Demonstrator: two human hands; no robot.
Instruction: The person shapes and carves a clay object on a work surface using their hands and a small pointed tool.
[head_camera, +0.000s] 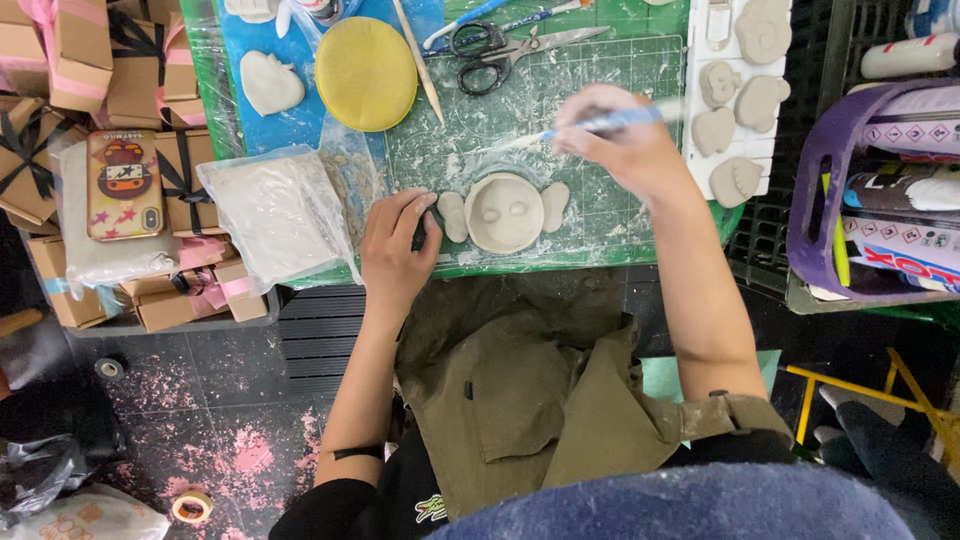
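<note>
A green cutting mat (620, 80) smeared with white clay covers the worktable at the frame's upper centre. On it lies a round clay face (503, 212) with two side ears. The left hand (398, 250), fingers curled, touches its left ear. The right hand (625, 140) pinches a blue-handled tool (600, 123), blurred, above the face.

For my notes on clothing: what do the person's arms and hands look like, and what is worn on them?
Both arms are bare to above the elbow. The left hand and right hand wear no gloves. A thin dark band circles the left upper arm beside a black sleeve.
</note>
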